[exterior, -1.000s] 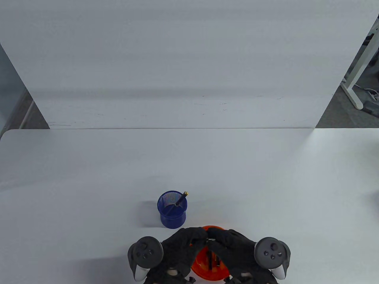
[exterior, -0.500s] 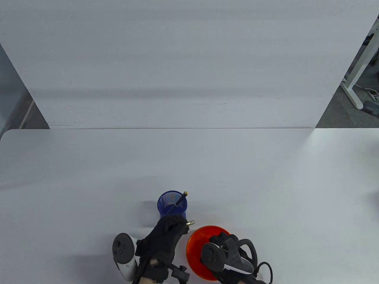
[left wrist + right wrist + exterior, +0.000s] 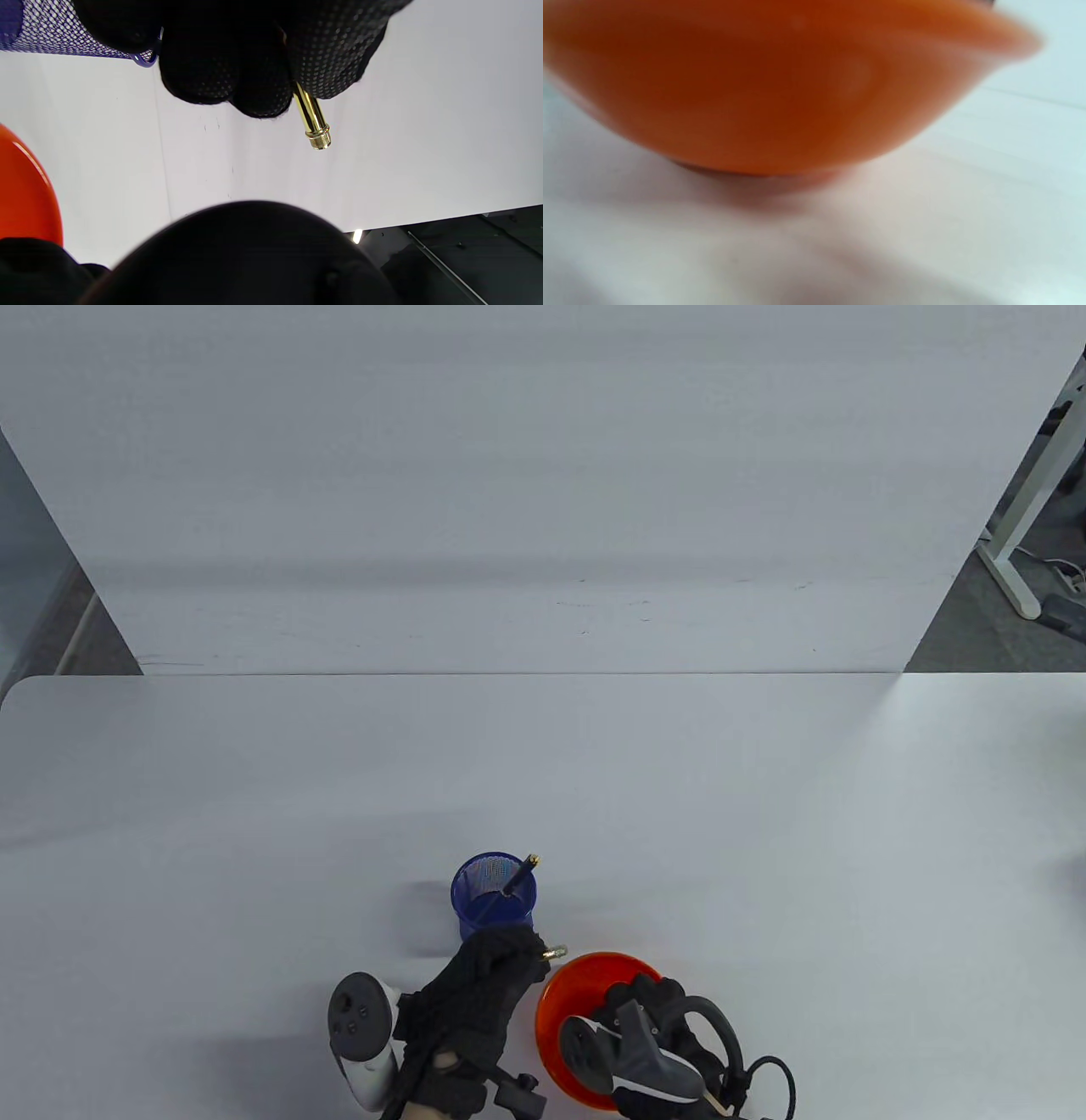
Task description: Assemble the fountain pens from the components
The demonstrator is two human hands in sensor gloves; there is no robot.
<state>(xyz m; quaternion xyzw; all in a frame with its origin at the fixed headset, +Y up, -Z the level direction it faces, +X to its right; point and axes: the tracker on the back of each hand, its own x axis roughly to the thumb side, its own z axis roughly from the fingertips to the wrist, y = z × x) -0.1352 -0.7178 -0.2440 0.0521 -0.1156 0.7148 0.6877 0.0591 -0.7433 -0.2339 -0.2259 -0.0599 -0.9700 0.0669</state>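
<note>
My left hand (image 3: 501,963) pinches a pen part whose gold threaded end (image 3: 553,954) sticks out to the right, between the blue mesh cup (image 3: 492,899) and the orange bowl (image 3: 585,976). The left wrist view shows the gold end (image 3: 312,120) poking out from my gloved fingertips (image 3: 237,76) above the table. A finished black pen (image 3: 518,876) leans in the cup. My right hand (image 3: 640,997) reaches down into the bowl, its fingers hidden by its tracker (image 3: 632,1056). The right wrist view shows only the bowl's blurred outer wall (image 3: 780,84).
The white table (image 3: 764,831) stretches wide beyond the cup and bowl. A white panel (image 3: 509,475) stands behind it. The cup's mesh (image 3: 42,29) and the bowl's edge (image 3: 21,190) lie close to my left hand.
A second ago both hands met above the bowl. The left hand has moved left toward the cup with the pen part. The right hand has turned and dipped into the bowl.
</note>
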